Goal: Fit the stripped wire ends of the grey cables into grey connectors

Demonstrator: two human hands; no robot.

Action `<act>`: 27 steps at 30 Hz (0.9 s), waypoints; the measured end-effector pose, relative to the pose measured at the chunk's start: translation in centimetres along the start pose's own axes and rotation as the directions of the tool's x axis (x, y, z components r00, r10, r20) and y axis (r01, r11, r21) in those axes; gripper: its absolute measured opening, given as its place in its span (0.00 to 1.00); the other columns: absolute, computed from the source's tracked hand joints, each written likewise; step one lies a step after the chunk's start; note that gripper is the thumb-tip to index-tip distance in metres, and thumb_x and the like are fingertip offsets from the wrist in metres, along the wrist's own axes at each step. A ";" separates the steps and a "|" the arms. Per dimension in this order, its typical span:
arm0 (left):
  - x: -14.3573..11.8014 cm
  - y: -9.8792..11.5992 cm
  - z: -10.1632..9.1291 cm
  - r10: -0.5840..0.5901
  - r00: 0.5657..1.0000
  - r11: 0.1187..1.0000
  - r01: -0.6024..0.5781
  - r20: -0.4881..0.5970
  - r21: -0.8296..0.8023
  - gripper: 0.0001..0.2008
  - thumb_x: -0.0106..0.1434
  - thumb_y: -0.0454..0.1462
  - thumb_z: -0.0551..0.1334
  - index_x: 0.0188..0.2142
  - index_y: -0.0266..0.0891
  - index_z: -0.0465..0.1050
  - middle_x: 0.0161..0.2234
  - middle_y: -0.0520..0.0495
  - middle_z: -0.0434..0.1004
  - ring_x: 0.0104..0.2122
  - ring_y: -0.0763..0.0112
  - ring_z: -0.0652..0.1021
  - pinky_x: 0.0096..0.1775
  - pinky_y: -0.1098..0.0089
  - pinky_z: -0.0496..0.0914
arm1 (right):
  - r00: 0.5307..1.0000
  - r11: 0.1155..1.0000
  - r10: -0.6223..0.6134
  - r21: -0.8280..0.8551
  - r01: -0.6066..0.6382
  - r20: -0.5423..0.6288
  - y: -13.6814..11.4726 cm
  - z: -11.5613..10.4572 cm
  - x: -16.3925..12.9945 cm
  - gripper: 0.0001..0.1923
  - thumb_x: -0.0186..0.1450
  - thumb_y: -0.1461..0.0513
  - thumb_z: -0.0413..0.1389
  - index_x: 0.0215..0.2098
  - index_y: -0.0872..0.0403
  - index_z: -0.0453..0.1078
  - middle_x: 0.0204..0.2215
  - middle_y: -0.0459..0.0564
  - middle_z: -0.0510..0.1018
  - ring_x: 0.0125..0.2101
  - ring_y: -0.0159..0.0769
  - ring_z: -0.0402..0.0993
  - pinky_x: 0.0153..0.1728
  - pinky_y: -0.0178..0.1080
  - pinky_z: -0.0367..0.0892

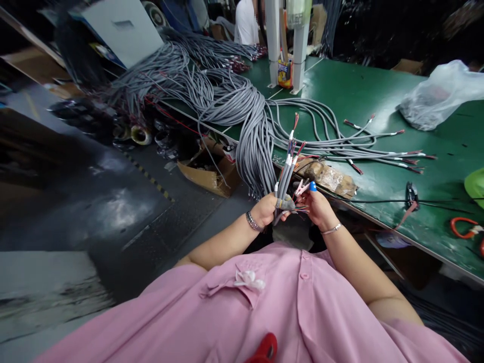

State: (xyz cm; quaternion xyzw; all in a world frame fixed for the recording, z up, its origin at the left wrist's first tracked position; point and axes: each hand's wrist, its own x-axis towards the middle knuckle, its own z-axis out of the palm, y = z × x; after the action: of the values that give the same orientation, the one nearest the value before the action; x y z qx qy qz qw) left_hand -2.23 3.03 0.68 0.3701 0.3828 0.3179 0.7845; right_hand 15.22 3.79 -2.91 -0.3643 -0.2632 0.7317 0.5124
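My left hand point(266, 207) is closed round several grey cables point(286, 177), whose white-banded ends with bare coloured wires point up and away from me. Its thumb is wrapped in something grey and yellowish. Thin coloured wires point(301, 208) stick out to the right of that hand, towards my right hand point(318, 207). My right hand is closed, with a blue cover point(312, 186) on one fingertip. A small pale pink piece point(301, 188) shows at its fingers; I cannot make out what it is or whether it is gripped.
A large heap of grey cables point(227, 98) hangs over the front edge of the green table point(348, 85). Loose cable ends, a brown taped bundle point(327, 177), a plastic bag point(434, 98) and orange-handled scissors point(464, 228) lie on it. A cardboard box point(204, 176) stands below. Another person point(246, 22) is behind.
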 end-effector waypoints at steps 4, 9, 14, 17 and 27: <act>0.8 0.1 0.2 -0.026 1.000 0.999 0.026 0.000 -0.019 0.13 0.43 0.37 0.70 0.25 0.32 0.70 0.15 0.50 0.69 0.14 0.77 0.68 0.15 0.77 0.62 | 0.999 0.997 -0.032 0.071 0.032 0.001 0.2 0.8 0.4 0.26 0.55 0.40 0.58 0.31 0.54 0.72 0.21 0.46 0.74 0.21 0.31 0.70 0.23 0.35 0.67; 1.3 -0.3 0.0 -0.040 0.999 0.998 0.041 0.006 -0.038 0.14 0.41 0.37 0.71 0.25 0.32 0.70 0.16 0.49 0.71 0.13 0.78 0.68 0.15 0.77 0.61 | 0.999 0.977 0.008 0.215 0.001 -0.041 0.7 1.3 0.8 0.22 0.57 0.44 0.60 0.31 0.55 0.72 0.20 0.46 0.74 0.21 0.32 0.70 0.24 0.36 0.68; 1.4 -0.7 -0.1 -0.045 0.999 0.999 0.045 0.003 -0.010 0.12 0.43 0.36 0.70 0.24 0.31 0.70 0.19 0.46 0.73 0.14 0.77 0.69 0.15 0.77 0.62 | 0.994 0.955 -0.008 0.294 0.041 -0.112 1.2 1.5 1.5 0.19 0.57 0.47 0.62 0.30 0.55 0.71 0.21 0.46 0.76 0.22 0.31 0.70 0.26 0.36 0.70; 1.3 -0.6 0.0 -0.045 0.999 0.999 0.045 -0.005 -0.008 0.13 0.43 0.36 0.70 0.25 0.31 0.71 0.19 0.46 0.73 0.14 0.77 0.69 0.14 0.77 0.60 | 0.996 0.955 0.001 0.295 0.024 -0.086 1.3 1.2 1.4 0.20 0.57 0.46 0.61 0.31 0.54 0.72 0.24 0.46 0.77 0.22 0.31 0.71 0.25 0.35 0.70; -1.0 -2.2 1.0 0.148 0.983 0.989 -0.149 -0.113 0.003 0.12 0.45 0.38 0.70 0.25 0.33 0.70 0.19 0.51 0.71 0.15 0.77 0.69 0.17 0.75 0.64 | 0.998 0.958 0.046 0.283 -0.054 0.035 0.7 0.8 0.0 0.21 0.59 0.44 0.58 0.35 0.53 0.72 0.31 0.48 0.79 0.27 0.31 0.73 0.28 0.34 0.71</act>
State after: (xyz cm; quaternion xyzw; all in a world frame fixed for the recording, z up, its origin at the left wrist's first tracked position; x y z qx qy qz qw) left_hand -1.41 0.73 -0.32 0.3768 0.3970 0.3969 0.7368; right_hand 14.21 3.51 -3.01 -0.2833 -0.1536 0.7796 0.5370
